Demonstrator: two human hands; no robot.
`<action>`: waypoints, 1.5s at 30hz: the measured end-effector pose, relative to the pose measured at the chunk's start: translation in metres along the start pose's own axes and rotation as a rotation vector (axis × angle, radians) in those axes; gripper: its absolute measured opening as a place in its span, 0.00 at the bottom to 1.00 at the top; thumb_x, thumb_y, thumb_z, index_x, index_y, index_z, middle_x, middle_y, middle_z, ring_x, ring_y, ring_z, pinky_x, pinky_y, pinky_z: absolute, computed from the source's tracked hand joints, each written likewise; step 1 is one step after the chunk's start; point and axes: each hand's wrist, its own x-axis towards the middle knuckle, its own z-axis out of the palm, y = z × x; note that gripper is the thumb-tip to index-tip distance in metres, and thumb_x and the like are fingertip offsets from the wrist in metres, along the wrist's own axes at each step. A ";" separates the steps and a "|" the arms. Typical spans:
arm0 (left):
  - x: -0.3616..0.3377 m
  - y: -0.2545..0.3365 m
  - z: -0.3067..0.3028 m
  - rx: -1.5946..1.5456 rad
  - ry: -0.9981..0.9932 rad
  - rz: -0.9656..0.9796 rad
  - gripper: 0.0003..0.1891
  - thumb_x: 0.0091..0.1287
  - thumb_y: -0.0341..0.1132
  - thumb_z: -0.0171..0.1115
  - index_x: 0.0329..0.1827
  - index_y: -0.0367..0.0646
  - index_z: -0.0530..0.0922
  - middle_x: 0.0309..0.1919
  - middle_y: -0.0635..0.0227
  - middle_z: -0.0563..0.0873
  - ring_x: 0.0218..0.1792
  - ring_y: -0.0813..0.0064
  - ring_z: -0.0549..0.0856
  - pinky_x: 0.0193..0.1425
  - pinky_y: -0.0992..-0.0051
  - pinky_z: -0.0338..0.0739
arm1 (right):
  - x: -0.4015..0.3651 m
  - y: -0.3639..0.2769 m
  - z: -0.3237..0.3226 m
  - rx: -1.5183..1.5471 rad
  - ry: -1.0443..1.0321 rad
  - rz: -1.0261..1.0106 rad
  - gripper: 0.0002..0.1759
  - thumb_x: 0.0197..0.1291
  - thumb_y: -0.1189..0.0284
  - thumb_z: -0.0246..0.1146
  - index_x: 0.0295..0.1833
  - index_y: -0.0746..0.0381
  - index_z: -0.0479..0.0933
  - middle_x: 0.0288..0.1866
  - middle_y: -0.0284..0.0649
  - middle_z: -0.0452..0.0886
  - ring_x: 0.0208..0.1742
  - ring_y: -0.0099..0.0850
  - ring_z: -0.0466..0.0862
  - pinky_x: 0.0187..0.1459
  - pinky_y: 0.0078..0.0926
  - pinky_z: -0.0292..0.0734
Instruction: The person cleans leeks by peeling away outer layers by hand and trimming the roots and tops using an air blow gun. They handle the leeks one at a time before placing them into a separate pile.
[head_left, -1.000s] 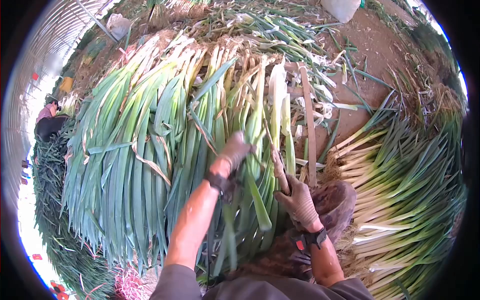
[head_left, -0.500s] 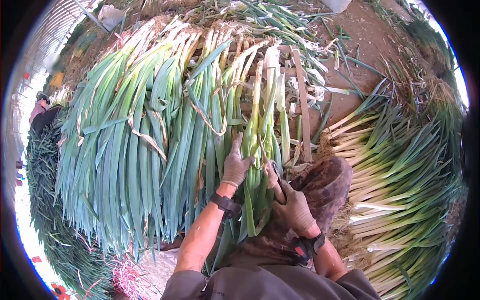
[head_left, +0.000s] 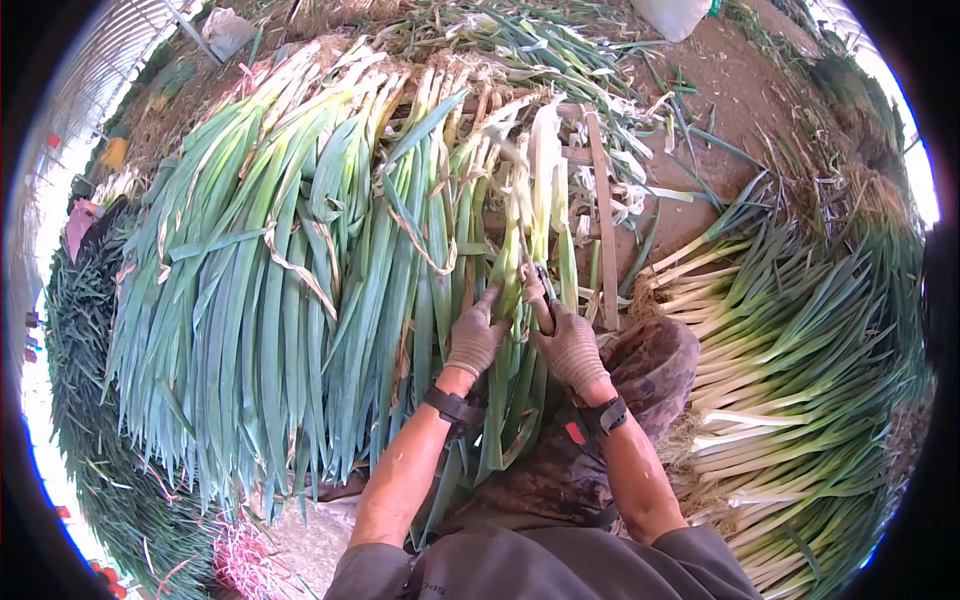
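Observation:
My left hand (head_left: 477, 335), in a tan knit glove, closes around the green part of a leek (head_left: 512, 250) whose pale root end points away from me. In my right hand (head_left: 570, 347), also gloved, is what looks like an air blow gun (head_left: 537, 302), tan-wrapped with a black lever. Its thin nozzle lies along the leek, pointing toward the root end, where the stalk is blurred. Just right of it lie peeled white stalks (head_left: 545, 165). A thick row of unpeeled leeks (head_left: 270, 330) spreads left of my left hand, leaves toward me.
A wooden slatted frame (head_left: 603, 220) shows beneath the stalks. Cleaned leeks (head_left: 770, 370) are piled at the right, past my bent knee (head_left: 655, 370). Leaf scraps (head_left: 570, 60) litter the soil behind. Pink ties (head_left: 245, 550) lie at lower left, and a white sack (head_left: 670, 15) stands at the back.
My right hand has moved up and left with the air blow gun, close beside my left hand. The nozzle now reaches farther toward the root end. My left hand stays nearly in place.

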 end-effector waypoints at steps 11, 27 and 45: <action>0.006 -0.012 0.004 0.030 -0.033 -0.015 0.41 0.60 0.44 0.67 0.78 0.44 0.64 0.49 0.43 0.86 0.49 0.48 0.86 0.56 0.61 0.79 | 0.023 -0.001 0.000 -0.036 0.052 -0.071 0.27 0.51 0.63 0.71 0.54 0.68 0.77 0.38 0.61 0.83 0.43 0.58 0.84 0.46 0.48 0.79; 0.009 -0.009 0.000 -0.013 -0.147 -0.123 0.43 0.55 0.44 0.70 0.75 0.41 0.65 0.53 0.45 0.85 0.54 0.50 0.85 0.61 0.63 0.76 | 0.175 -0.005 -0.015 -0.148 0.143 0.012 0.23 0.54 0.60 0.67 0.46 0.70 0.82 0.42 0.61 0.85 0.48 0.57 0.85 0.54 0.49 0.79; 0.003 0.020 0.053 0.188 -0.328 -0.066 0.36 0.58 0.42 0.71 0.71 0.43 0.70 0.59 0.48 0.82 0.56 0.50 0.84 0.60 0.58 0.78 | 0.094 0.004 -0.044 0.126 0.049 -0.066 0.24 0.51 0.66 0.69 0.50 0.71 0.80 0.37 0.60 0.84 0.40 0.52 0.86 0.46 0.42 0.80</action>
